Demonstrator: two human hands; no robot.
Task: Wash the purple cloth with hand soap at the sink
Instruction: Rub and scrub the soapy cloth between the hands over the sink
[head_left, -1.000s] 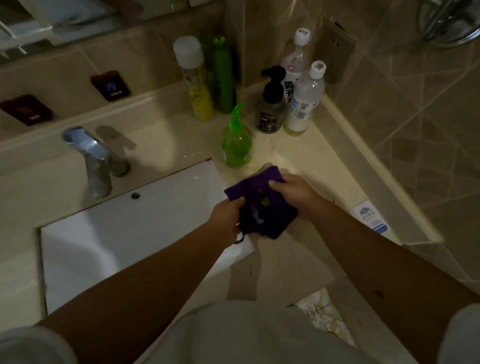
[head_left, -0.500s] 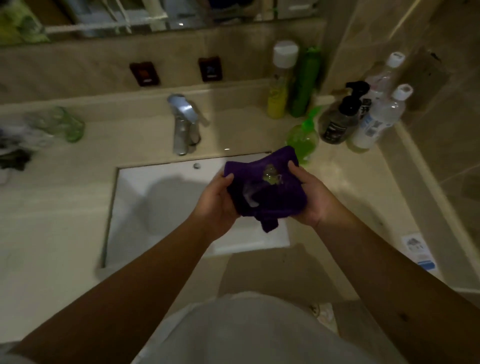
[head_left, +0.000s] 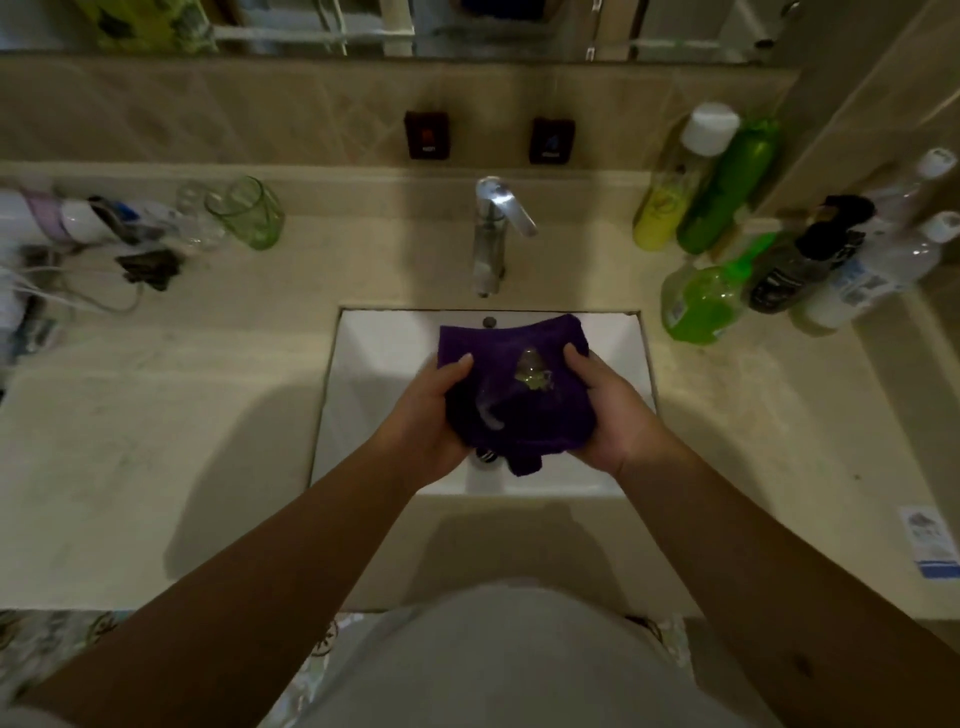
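Head view, looking down at a bathroom bench: both hands hold a purple cloth (head_left: 514, 395) over the white sink (head_left: 374, 374), just in front of the chrome tap (head_left: 491, 234). The left hand (head_left: 428, 418) curls round the cloth's left edge, thumb on top; the right hand (head_left: 605, 410) grips the right edge the same way. A greenish blob of soap (head_left: 531, 370) sits on the cloth (near its middle). The green hand soap bottle (head_left: 701, 301) stands right of the sink among other bottles
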